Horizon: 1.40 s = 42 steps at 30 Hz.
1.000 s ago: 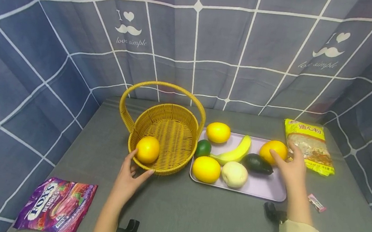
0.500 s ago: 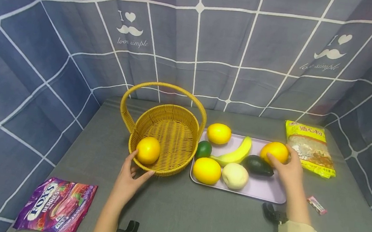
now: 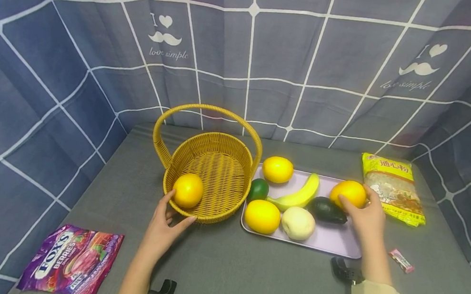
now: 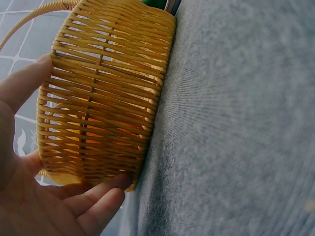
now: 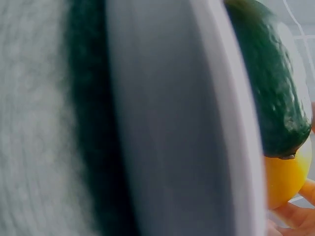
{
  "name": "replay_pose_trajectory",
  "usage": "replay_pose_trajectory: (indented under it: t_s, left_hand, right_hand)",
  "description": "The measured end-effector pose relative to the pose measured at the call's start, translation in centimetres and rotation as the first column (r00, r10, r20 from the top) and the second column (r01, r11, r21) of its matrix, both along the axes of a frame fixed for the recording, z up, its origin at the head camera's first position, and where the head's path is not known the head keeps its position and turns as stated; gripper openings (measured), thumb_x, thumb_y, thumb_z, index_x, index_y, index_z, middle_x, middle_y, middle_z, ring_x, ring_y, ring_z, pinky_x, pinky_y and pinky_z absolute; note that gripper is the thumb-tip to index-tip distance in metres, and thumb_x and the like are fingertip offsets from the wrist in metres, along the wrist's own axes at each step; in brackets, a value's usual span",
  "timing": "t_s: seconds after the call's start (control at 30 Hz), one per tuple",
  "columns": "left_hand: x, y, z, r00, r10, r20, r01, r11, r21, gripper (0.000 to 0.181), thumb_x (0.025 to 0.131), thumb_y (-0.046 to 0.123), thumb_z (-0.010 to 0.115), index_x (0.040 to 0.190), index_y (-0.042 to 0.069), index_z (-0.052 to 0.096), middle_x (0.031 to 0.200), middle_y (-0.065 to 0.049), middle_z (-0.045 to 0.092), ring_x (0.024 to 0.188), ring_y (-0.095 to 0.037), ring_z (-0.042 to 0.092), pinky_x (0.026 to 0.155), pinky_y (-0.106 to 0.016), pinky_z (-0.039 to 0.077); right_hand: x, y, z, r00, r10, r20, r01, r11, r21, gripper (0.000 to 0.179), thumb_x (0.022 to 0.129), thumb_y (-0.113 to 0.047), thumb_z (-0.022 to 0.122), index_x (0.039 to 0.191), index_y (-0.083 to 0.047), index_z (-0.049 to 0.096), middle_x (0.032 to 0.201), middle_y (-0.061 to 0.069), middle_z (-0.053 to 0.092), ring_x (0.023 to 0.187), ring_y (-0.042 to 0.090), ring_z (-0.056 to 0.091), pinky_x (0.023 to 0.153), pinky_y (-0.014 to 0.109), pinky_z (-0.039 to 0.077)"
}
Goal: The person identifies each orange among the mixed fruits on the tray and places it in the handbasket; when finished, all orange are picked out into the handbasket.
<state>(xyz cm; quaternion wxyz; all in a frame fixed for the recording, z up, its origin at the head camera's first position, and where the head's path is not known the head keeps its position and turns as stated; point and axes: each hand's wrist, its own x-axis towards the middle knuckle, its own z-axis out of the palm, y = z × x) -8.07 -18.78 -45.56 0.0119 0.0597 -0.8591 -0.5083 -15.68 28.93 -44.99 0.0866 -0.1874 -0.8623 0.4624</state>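
Note:
My left hand (image 3: pixel 163 225) holds the near left side of a yellow wicker basket (image 3: pixel 243 200), thumb and index fingertip at its rim. In the left wrist view other fingers curl against the woven wall (image 4: pixel 98 98). Inside the basket, on the left, lies an orange (image 3: pixel 188 191). My right hand (image 3: pixel 368 216) grips another orange (image 3: pixel 348 194) at the right end of a pale purple tray (image 3: pixel 329 243), thumb in front and fingers round its right side. A dark green avocado (image 3: pixel 327 210) lies beside that orange; in the right wrist view the tray rim (image 5: pixel 236 123) hides part of both.
Also on the tray are a banana (image 3: pixel 298 195), a pale round fruit (image 3: pixel 298 223), two yellow-orange fruits (image 3: pixel 262 216) and a small green fruit (image 3: pixel 258 190). A yellow pasta bag (image 3: pixel 395 187) and a small pink packet (image 3: pixel 401 260) lie right; a purple candy bag (image 3: pixel 72 261) lies front left.
My right hand has closed in on the orange at the tray's right end, its fingers coming leftward and round it. The left hand stays at the basket.

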Motion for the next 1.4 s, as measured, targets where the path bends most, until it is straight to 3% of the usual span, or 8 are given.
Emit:
replay_pose_trajectory:
  t_s: [0.3, 0.53, 0.67, 0.77, 0.93, 1.03, 1.2, 1.4]
  left_hand:
    - [0.1, 0.0, 0.0, 1.000, 0.008, 0.006, -0.008, 1.000, -0.010, 0.097, 0.079, 0.046, 0.077, 0.153, 0.023, 0.018, 0.155, -0.020, 0.018, 0.128, -0.043, 0.043, 0.106, -0.055, 0.035]
    - [-0.1, 0.1, 0.3, 1.000, 0.004, 0.001, -0.004, 1.000, -0.013, 0.096, 0.080, 0.045, 0.077, 0.153, 0.023, 0.019, 0.155, -0.019, 0.019, 0.127, -0.043, 0.043, 0.105, -0.055, 0.035]
    - [-0.2, 0.1, 0.3, 1.000, 0.006, -0.009, -0.006, 1.000, -0.015, 0.096, 0.080, 0.045, 0.077, 0.153, 0.023, 0.019, 0.155, -0.019, 0.019, 0.127, -0.043, 0.043, 0.105, -0.055, 0.035]
    - [-0.1, 0.1, 0.2, 1.000, 0.002, -0.023, -0.003, 1.000, -0.017, 0.095, 0.081, 0.043, 0.077, 0.153, 0.021, 0.019, 0.154, -0.020, 0.019, 0.127, -0.044, 0.043, 0.105, -0.056, 0.035]
    - [0.2, 0.1, 0.1, 1.000, -0.003, -0.023, 0.003, 1.000, -0.023, 0.094, 0.081, 0.043, 0.076, 0.153, 0.021, 0.020, 0.154, -0.021, 0.019, 0.126, -0.044, 0.044, 0.104, -0.056, 0.035]
    - [0.3, 0.1, 0.0, 1.000, -0.004, -0.008, 0.004, 1.000, -0.024, 0.095, 0.081, 0.046, 0.076, 0.153, 0.023, 0.019, 0.154, -0.020, 0.019, 0.127, -0.043, 0.043, 0.105, -0.056, 0.035]
    - [0.3, 0.1, 0.0, 1.000, -0.002, -0.002, 0.002, 1.000, -0.018, 0.095, 0.081, 0.047, 0.075, 0.153, 0.024, 0.019, 0.155, -0.020, 0.019, 0.127, -0.043, 0.044, 0.105, -0.056, 0.035]
    - [0.2, 0.1, -0.1, 1.000, 0.000, -0.008, 0.000, 1.000, -0.025, 0.095, 0.081, 0.046, 0.076, 0.153, 0.023, 0.019, 0.155, -0.020, 0.018, 0.126, -0.043, 0.044, 0.105, -0.055, 0.035]
  right_hand:
    - [0.1, -0.8, 1.3, 0.994, -0.067, -0.082, 0.062, 0.996, -0.066, 0.082, 0.085, -0.036, 0.073, 0.152, -0.017, 0.029, 0.150, 0.013, 0.037, 0.128, 0.036, 0.041, 0.103, 0.054, 0.037]
    - [0.4, -2.2, 3.4, 0.991, -0.080, -0.106, 0.068, 0.991, -0.115, 0.078, 0.086, -0.034, 0.072, 0.151, -0.020, 0.032, 0.149, 0.008, 0.038, 0.122, 0.032, 0.046, 0.100, 0.039, 0.045]
    - [1.1, -3.7, 5.0, 0.984, -0.031, -0.176, -0.002, 0.983, -0.184, 0.075, 0.087, -0.023, 0.073, 0.151, -0.017, 0.033, 0.148, 0.011, 0.038, 0.128, 0.033, 0.044, 0.103, 0.038, 0.042]
    - [1.7, -5.0, 5.9, 0.973, 0.026, -0.230, -0.075, 0.975, -0.207, 0.075, 0.086, -0.018, 0.074, 0.150, -0.015, 0.034, 0.145, 0.013, 0.040, 0.128, 0.031, 0.045, 0.100, 0.030, 0.044]
    - [2.8, -7.4, 6.5, 0.951, 0.117, -0.287, -0.183, 0.960, -0.212, 0.074, 0.084, -0.013, 0.076, 0.148, -0.013, 0.038, 0.139, 0.013, 0.044, 0.119, 0.025, 0.050, 0.089, 0.014, 0.046]
    - [3.4, -8.9, 6.6, 0.930, 0.170, -0.326, -0.251, 0.942, -0.225, 0.073, 0.083, -0.008, 0.076, 0.147, -0.011, 0.039, 0.137, 0.009, 0.044, 0.115, 0.018, 0.051, 0.087, 0.011, 0.045]
    - [3.7, -11.7, 6.6, 0.882, 0.283, -0.377, -0.393, 0.883, -0.256, 0.073, 0.081, -0.002, 0.076, 0.145, -0.008, 0.041, 0.138, 0.008, 0.045, 0.112, 0.018, 0.051, 0.087, 0.015, 0.046]
    - [3.7, -15.4, 6.4, 0.849, 0.401, -0.346, -0.496, 0.828, -0.259, 0.077, 0.078, -0.013, 0.082, 0.144, -0.014, 0.042, 0.137, 0.008, 0.046, 0.116, 0.026, 0.052, 0.092, 0.030, 0.049]
